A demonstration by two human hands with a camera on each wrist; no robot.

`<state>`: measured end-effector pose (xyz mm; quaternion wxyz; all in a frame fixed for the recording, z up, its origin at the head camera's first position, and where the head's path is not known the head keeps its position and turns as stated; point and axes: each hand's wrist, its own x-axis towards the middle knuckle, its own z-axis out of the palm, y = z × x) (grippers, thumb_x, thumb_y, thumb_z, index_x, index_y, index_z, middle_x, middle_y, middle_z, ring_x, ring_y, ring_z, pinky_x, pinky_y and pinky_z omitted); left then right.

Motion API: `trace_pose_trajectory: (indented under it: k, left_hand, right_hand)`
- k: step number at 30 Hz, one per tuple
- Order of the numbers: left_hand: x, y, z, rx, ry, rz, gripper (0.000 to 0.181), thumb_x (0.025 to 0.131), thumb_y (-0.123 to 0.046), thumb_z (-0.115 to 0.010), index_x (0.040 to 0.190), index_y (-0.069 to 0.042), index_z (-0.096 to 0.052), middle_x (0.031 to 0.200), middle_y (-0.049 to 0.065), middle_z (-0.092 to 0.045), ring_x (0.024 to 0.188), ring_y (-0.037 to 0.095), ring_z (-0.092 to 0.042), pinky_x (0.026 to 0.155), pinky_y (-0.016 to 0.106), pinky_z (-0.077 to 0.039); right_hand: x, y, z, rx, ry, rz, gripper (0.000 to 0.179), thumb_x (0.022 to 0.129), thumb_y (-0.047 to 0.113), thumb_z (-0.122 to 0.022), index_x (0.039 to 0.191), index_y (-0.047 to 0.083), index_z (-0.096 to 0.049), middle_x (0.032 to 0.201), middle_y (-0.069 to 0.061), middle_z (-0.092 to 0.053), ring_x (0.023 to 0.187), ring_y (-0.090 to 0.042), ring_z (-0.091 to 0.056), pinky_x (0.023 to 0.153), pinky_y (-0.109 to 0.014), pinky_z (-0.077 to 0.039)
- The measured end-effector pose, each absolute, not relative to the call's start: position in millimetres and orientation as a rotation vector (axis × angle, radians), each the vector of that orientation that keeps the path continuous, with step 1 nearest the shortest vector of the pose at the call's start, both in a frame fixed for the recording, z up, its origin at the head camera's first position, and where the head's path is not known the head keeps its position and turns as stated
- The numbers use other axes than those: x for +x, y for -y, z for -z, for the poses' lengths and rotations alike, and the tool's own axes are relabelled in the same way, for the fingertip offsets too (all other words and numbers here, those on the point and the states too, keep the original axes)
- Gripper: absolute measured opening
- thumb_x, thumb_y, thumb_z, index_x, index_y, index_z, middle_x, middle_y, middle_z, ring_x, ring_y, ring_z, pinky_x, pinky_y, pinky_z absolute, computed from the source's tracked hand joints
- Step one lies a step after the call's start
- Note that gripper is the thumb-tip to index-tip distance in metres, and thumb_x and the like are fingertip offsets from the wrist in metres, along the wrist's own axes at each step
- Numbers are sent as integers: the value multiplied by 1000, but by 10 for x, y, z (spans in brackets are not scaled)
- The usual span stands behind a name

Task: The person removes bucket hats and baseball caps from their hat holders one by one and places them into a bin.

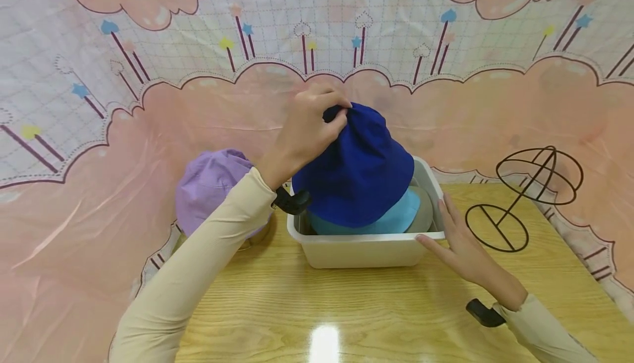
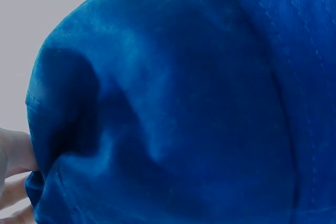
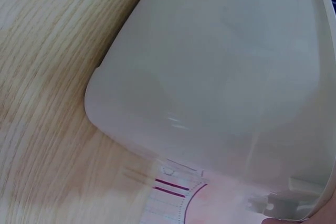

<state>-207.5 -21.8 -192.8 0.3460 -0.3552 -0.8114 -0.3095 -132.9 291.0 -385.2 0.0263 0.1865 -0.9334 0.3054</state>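
Note:
My left hand (image 1: pixel 309 126) pinches the top of a dark blue bucket hat (image 1: pixel 361 170), which hangs brim down over a white plastic bin (image 1: pixel 364 253). In the left wrist view the hat's blue cloth (image 2: pixel 184 103) fills most of the picture, with fingertips (image 2: pixel 16 153) at its crown. Under its brim a light blue hat (image 1: pixel 403 214) and a grey hat (image 1: pixel 422 209) lie in the bin, partly hidden. With fingers extended, my right hand (image 1: pixel 463 247) touches the bin's front right corner. The right wrist view shows the bin's smooth outer wall (image 3: pixel 220 77).
Left of the bin, a purple hat (image 1: pixel 210 187) sits on a stand mostly hidden beneath it. A bare black wire hat stand (image 1: pixel 525 188) stands to the right. The wooden table (image 1: pixel 277 308) meets a patterned pink cloth (image 1: pixel 223 110) behind.

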Motion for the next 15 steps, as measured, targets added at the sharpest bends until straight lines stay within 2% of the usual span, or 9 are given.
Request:
trace_pose_trajectory:
  k: [15]
  left_hand:
    - [-2046,-28,2271,-849,2232,835,11,86,-4,-63,90,-2,-73,91,8,-66,90,21,-58,84,27,-44]
  right_hand:
    - [-1252,-3002,3863,621,2883,-947,91,93,40,-57,151,6,3,156,-7,15,139,-45,-7,95,-71,-23]
